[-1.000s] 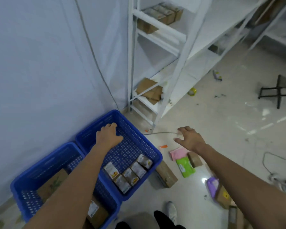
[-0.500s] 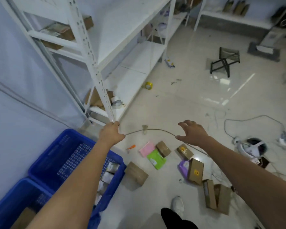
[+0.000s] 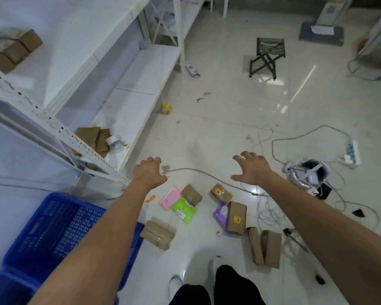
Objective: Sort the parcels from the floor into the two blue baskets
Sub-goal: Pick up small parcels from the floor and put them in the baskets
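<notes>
Several parcels lie on the white floor below my hands: a pink packet, a green packet, a purple packet, small brown boxes, a taller box with a yellow label, a taped box beside the basket and two upright boxes. Two blue baskets sit at the lower left, the nearer-to-parcels one and another at the frame edge. My left hand hangs loosely curled, holding nothing. My right hand is spread with fingers apart, empty, above the parcels.
A white metal shelf rack stands at the left with cardboard and a tape roll on its lowest shelf. Cables and a power strip trail on the right. A folding stool stands farther back. My shoes show at the bottom.
My view swung right from the baskets to the floor parcels. My left hand left the basket and both hands now hover over the parcels, the right hand spreading wider.
</notes>
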A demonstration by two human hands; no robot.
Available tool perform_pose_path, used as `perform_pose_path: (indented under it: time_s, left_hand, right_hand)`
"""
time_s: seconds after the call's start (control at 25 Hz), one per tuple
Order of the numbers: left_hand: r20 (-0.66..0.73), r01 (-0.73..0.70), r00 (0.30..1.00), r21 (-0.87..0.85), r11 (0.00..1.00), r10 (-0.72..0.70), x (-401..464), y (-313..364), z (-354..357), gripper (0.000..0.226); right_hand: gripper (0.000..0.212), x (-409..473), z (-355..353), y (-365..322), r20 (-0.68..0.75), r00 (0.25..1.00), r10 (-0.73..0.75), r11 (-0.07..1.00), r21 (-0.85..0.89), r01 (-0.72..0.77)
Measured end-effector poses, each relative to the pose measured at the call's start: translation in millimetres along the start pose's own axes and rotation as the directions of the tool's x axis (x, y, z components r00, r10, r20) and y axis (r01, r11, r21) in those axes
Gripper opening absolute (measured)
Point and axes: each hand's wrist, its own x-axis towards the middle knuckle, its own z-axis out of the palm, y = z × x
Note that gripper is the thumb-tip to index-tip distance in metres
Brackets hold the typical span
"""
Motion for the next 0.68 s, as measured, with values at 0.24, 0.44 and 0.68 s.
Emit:
perform_pose_path:
  time_s: [0.24, 0.44, 0.68]
  left_hand:
    - [0.064, -0.032, 0.997, -0.008, 0.999, 0.033, 51.0, 18.0, 30.5, 0.061]
    - [0.156, -0.076, 0.985, -0.024, 0.997, 0.079, 118.0, 16.7, 81.8, 0.06]
    - [0.148, -0.107, 0.982, -0.079, 0.991, 0.118, 224.0, -0.7, 193.2, 0.061]
  right_hand:
    - [0.076, 31.7, 36.4, 18.9, 0.085, 0.995, 0.053, 0.999, 0.004, -0.053]
    - [0.078, 78.9, 85.9, 25.3, 0.166, 0.977, 0.134, 0.991, 0.0, -0.135]
    - [0.074, 169.8, 213.3, 23.6, 0.216, 0.945, 0.246, 0.963, 0.053, -0.263]
